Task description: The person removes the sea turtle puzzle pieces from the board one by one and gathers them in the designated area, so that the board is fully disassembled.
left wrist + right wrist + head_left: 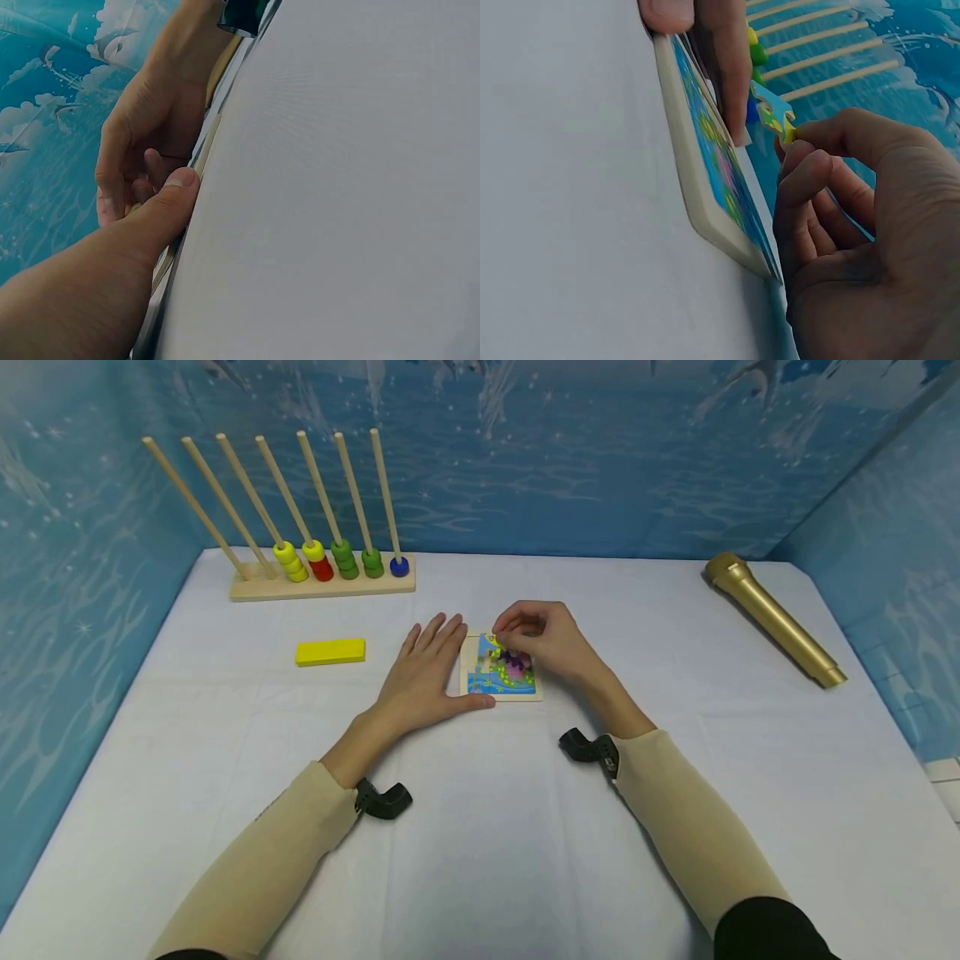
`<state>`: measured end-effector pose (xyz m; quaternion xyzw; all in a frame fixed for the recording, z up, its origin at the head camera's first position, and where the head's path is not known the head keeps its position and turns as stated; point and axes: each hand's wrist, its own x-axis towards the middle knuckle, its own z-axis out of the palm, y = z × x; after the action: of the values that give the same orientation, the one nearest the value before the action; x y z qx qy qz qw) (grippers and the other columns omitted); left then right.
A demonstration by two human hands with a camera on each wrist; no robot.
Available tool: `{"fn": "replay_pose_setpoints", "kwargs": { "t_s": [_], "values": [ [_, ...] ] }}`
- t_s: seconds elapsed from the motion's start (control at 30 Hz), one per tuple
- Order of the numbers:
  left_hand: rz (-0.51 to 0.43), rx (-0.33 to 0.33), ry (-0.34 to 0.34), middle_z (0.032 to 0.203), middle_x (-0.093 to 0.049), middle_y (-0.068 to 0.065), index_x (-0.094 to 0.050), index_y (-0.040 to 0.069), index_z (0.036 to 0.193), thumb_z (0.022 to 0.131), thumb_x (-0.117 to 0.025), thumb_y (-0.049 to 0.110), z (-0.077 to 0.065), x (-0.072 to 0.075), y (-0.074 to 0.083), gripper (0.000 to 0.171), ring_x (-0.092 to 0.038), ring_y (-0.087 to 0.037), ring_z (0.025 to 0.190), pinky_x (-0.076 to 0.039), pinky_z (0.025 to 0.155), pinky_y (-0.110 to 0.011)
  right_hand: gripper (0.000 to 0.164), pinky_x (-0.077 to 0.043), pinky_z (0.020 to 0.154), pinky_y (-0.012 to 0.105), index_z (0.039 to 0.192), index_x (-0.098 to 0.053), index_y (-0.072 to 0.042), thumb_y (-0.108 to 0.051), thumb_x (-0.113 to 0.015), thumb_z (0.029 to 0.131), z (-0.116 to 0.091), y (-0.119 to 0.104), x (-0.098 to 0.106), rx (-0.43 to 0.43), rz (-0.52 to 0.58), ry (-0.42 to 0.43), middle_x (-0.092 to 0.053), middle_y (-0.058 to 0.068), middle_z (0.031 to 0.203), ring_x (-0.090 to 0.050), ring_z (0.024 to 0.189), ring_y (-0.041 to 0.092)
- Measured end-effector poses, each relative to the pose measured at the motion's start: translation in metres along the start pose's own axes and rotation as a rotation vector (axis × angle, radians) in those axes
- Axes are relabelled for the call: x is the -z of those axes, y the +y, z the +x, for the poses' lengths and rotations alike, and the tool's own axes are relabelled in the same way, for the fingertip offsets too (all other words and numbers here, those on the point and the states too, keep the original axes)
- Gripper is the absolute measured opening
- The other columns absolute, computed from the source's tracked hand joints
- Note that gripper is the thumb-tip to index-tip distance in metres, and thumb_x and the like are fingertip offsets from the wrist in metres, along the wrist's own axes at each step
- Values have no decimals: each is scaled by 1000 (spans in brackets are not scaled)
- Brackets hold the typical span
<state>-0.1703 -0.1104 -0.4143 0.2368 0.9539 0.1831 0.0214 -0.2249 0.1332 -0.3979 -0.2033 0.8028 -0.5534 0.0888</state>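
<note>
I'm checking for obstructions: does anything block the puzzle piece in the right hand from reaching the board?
Nothing visible stands between the puzzle piece, pinched by the right hand, and the board. The left hand rests at the board's edge, not across its picture.

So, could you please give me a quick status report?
Left hand spread against puzzle; right hand pinching a piece over it. Puzzle part-filled, bare wood at left. Yellow block apart, nothing seen blocking.
</note>
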Motion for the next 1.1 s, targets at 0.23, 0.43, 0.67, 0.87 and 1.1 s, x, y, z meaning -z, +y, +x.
{"fn": "replay_pose_setpoints", "kwargs": {
  "t_s": [0.23, 0.43, 0.67, 0.87, 1.1],
  "values": [
    [-2, 7, -12, 178, -16, -6, -20, 10, 169, 86, -61, 81, 1, 0, 2, 117, -5, -26, 166, 2, 134, -50, 18, -55, 57, 31, 110, -75, -3, -17, -74, 99, -5, 4, 32, -76, -3, 71, -75, 14, 91, -63, 68, 23],
    [12, 8, -12, 178, -14, -6, -19, 10, 170, 86, -60, 82, 2, -2, 1, 117, -4, -26, 166, 3, 134, -50, 23, -55, 62, 30, 113, -75, -5, -23, -75, 100, -14, 9, 69, -186, -100, 57, -75, 9, 98, -63, 72, 23],
    [-5, 6, -6, 178, -13, -6, -19, 10, 169, 86, -61, 80, 0, -2, 0, 117, -4, -26, 166, 4, 134, -50, 26, -53, 61, 28, 114, -75, -3, -24, -75, 100, -15, 12, 83, -263, -182, 18, -74, 10, 95, -59, 70, 20],
    [-7, 7, -5, 178, -14, -6, -20, 9, 169, 86, -62, 80, 0, -1, 1, 117, -4, -27, 166, 4, 134, -49, 26, -52, 60, 29, 114, -76, -4, -25, -76, 100, -14, 14, 82, -253, -208, 13, -75, 11, 96, -59, 69, 21],
    [-4, 7, -4, 178, -16, -7, -21, 10, 169, 86, -62, 80, 0, -1, 2, 116, -6, -27, 166, 3, 134, -50, 23, -53, 60, 28, 110, -77, -7, -27, -75, 100, -15, 10, 81, -280, -258, 14, -73, 13, 93, -60, 69, 22]
  ]
}}
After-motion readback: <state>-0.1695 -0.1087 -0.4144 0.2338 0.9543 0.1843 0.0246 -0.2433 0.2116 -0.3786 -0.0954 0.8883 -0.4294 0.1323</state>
